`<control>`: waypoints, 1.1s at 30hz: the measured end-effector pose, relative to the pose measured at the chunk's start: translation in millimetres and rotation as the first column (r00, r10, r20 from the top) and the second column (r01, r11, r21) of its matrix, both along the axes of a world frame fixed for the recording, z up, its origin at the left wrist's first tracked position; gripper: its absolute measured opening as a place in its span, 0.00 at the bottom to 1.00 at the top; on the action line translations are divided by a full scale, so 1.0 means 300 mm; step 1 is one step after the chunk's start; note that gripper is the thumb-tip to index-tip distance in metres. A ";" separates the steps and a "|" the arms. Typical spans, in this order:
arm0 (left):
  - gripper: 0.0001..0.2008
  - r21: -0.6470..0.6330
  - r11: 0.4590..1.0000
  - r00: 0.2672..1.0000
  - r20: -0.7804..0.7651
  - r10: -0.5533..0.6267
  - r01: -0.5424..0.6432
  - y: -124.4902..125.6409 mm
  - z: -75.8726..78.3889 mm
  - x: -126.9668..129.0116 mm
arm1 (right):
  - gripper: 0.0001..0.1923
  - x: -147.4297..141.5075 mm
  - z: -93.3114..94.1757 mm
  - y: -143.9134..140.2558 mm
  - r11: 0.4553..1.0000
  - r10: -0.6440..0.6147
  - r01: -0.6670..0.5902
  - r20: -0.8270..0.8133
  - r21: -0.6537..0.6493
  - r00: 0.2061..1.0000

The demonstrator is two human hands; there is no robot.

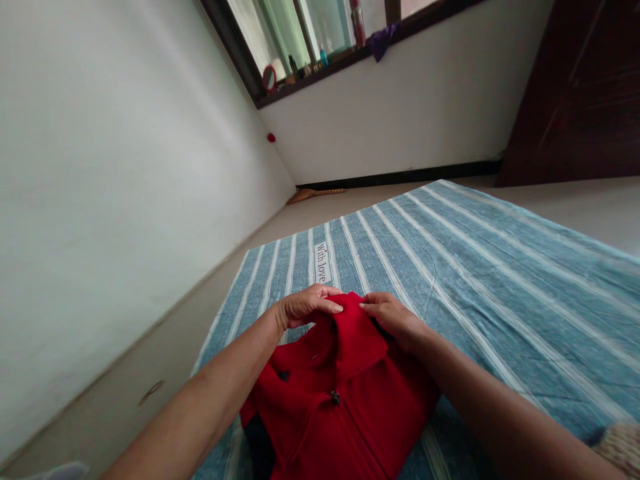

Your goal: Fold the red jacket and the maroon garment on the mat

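A red zip-up jacket [345, 433] with dark parts at its side lies on the blue striped bed cover [410, 247]. Its zipper pull sits near the base of the collar [360, 340]. My left hand [307, 307] pinches the collar's far edge between thumb and fingers. On the other side of that edge, my right hand [393, 317] grips the collar too, thumb on top. The two hands are a short way apart. Some of the right hand's fingers are hidden under the cloth.
White walls [100, 167] stand to the left and ahead. A window sill [320, 73] holds a small round mirror [269, 78], bottles and a purple cloth [383, 43]. At the far right is a dark red door [580, 100]. A broom-like item [310, 194] lies in the floor corner.
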State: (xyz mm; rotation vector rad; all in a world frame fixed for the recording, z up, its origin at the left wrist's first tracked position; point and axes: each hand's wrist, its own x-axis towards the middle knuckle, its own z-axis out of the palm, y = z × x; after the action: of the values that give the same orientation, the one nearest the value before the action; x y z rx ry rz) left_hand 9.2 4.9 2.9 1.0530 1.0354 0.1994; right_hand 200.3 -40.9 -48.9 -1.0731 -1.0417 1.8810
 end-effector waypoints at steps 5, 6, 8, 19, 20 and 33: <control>0.15 -0.009 1.000 0.996 -0.088 -0.009 0.008 0.004 0.001 -0.003 | 0.06 0.001 -0.004 0.006 0.999 -0.011 0.005 0.119 0.051 0.993; 0.15 -0.008 1.000 0.995 -0.101 -0.007 0.006 0.005 0.001 -0.002 | 0.06 0.003 -0.003 0.008 0.998 -0.013 0.004 0.147 0.064 0.989; 0.15 -0.003 1.000 0.993 -0.114 0.000 0.000 0.004 0.000 0.001 | 0.07 0.007 0.003 0.008 0.996 -0.012 -0.007 0.204 0.092 0.979; 0.14 0.060 0.998 0.974 -0.225 0.028 -0.015 -0.003 0.008 0.021 | 0.07 0.004 -0.001 0.016 0.976 -0.051 -0.036 0.386 0.214 0.921; 0.14 0.064 0.998 0.973 -0.230 0.027 -0.012 -0.003 0.009 0.022 | 0.07 0.002 -0.003 0.017 0.975 -0.055 -0.034 0.389 0.218 0.920; 0.15 0.089 0.996 0.982 -0.189 0.014 0.003 -0.007 0.005 0.006 | 0.06 0.006 -0.001 0.012 0.976 -0.038 -0.035 0.329 0.214 0.943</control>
State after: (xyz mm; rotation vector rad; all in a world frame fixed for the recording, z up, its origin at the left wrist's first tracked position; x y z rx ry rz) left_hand 11.1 2.9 4.2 1.1668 1.2107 0.1531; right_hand 201.9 -37.2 -49.1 -1.2851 -1.4009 1.5698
